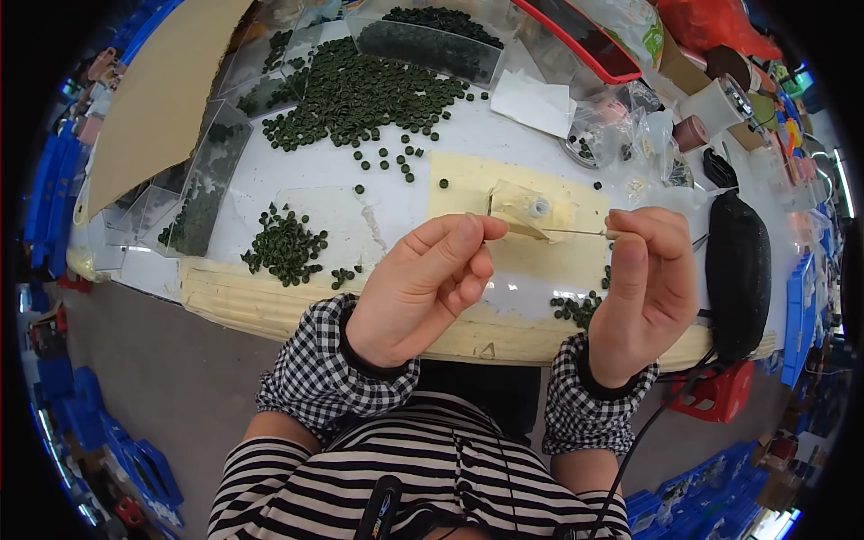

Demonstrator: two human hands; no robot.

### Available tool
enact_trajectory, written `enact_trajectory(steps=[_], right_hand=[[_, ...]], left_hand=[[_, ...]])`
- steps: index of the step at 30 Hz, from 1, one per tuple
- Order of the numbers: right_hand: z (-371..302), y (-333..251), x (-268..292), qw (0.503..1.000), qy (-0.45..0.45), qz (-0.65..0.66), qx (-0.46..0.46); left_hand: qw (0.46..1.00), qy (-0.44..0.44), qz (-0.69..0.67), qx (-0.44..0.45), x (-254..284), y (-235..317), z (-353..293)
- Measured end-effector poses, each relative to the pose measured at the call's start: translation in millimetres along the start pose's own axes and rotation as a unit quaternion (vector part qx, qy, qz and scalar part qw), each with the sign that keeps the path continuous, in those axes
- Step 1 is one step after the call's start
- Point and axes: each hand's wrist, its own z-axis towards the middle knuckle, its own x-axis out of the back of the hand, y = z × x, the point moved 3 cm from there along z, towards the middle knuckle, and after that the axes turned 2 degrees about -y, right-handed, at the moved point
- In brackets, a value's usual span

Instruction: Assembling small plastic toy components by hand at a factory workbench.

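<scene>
Both of my hands are raised over the front of the table, with their fingertips facing each other. My left hand (427, 283) is closed in a pinch of thumb and forefinger; what lies between them is too small or hidden to name. My right hand (646, 288) pinches the end of a thin metal rod (576, 232), which points left. Whether the rod reaches my left fingertips I cannot tell. Just behind it sits a block wrapped in cream tape (513, 205) with a small clear cylinder (539, 208) on it. Small dark green round pieces (578, 310) lie beside my right hand.
A large pile of green pieces (360, 94) covers the back left, with a smaller heap (286, 245) nearer. Clear plastic bins (211, 175) and cardboard (157, 99) stand left. A white paper (533, 101), red-rimmed tray (594, 45) and black padded object (738, 270) lie right.
</scene>
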Motion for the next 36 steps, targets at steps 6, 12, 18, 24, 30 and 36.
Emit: enact_trajectory(steps=[6, 12, 18, 24, 30, 36], right_hand=[[-5.9, 5.1, -10.9, 0.998, -0.027, 0.051, -0.029], [-10.0, 11.4, -15.7, 0.994, -0.035, 0.084, -0.063], [-9.4, 13.7, -18.7, 0.989, -0.057, 0.121, -0.065], [-8.0, 11.7, -25.1, 0.981, -0.096, 0.149, -0.073], [-8.5, 13.0, -26.0, 0.976, -0.104, 0.17, -0.093], [-9.4, 14.2, -26.3, 0.977, -0.11, 0.159, -0.095]], left_hand=[[0.999, 0.036, 0.004, 0.006, -4.3, 0.5, 2.0], [0.996, 0.078, 0.041, 0.004, -9.4, 0.5, 3.0], [0.996, 0.068, 0.063, 0.006, -6.5, -0.6, 2.3], [0.997, 0.049, 0.059, 0.01, 0.0, -2.3, 2.7], [0.987, 0.102, 0.124, 0.018, -5.3, -3.1, 2.2], [0.987, 0.1, 0.122, 0.016, -4.9, -3.5, 2.2]])
